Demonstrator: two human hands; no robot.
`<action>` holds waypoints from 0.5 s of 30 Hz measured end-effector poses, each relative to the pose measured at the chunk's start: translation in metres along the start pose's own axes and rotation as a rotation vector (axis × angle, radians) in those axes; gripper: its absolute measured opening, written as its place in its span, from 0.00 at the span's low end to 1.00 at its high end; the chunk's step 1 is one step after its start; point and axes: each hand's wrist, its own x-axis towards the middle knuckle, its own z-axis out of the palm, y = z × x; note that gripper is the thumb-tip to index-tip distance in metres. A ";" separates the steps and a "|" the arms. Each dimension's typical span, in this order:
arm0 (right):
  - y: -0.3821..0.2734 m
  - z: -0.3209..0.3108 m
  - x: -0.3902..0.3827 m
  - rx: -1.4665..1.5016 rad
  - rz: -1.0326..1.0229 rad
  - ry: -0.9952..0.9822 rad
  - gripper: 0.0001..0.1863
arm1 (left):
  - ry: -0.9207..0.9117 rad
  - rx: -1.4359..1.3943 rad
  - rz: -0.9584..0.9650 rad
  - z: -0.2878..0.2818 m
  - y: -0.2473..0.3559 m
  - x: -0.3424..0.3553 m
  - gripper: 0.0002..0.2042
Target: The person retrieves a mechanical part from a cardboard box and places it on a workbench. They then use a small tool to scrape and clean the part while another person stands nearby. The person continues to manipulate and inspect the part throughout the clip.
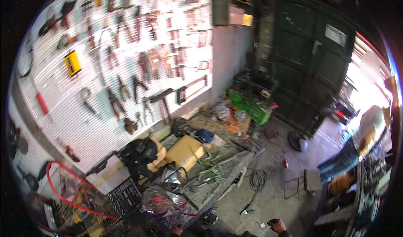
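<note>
While the big pegboard [117,65] hangs far left, a crinkly plastic bag [161,201] lies on the near bench [210,170]. It looks light, soft and slippery; grab its bunched top. Left hand [176,230] touches it, right hand [277,225] looks curled; cannot tell more.

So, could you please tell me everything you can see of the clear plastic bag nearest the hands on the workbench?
The clear plastic bag is crinkled and glossy, catching glare, and lies slumped at the near end of the cluttered workbench. Something red shows through it, too blurred to identify. A second, similar bag lies just behind it, and an open socket set case sits to its left. The left hand is just below the bag at the picture's edge; contact cannot be judged.
</note>
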 end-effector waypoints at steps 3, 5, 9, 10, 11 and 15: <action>0.024 -0.008 -0.052 0.031 0.162 0.051 0.16 | -0.013 0.046 0.044 0.012 0.032 -0.009 0.33; 0.046 -0.012 -0.094 0.136 0.307 0.087 0.15 | -0.003 0.036 -0.018 0.029 0.057 -0.024 0.30; 0.120 -0.017 -0.195 0.317 0.439 0.124 0.13 | -0.067 0.071 0.105 0.069 0.121 -0.051 0.29; 0.146 -0.017 -0.225 0.330 0.404 0.136 0.14 | -0.096 0.126 0.070 0.083 0.144 -0.055 0.30; 0.172 -0.015 -0.254 0.524 0.545 0.162 0.14 | -0.129 0.171 0.020 0.099 0.159 -0.067 0.30; 0.269 -0.019 -0.370 1.385 0.880 0.072 0.16 | -0.092 0.097 0.397 0.158 0.232 -0.110 0.31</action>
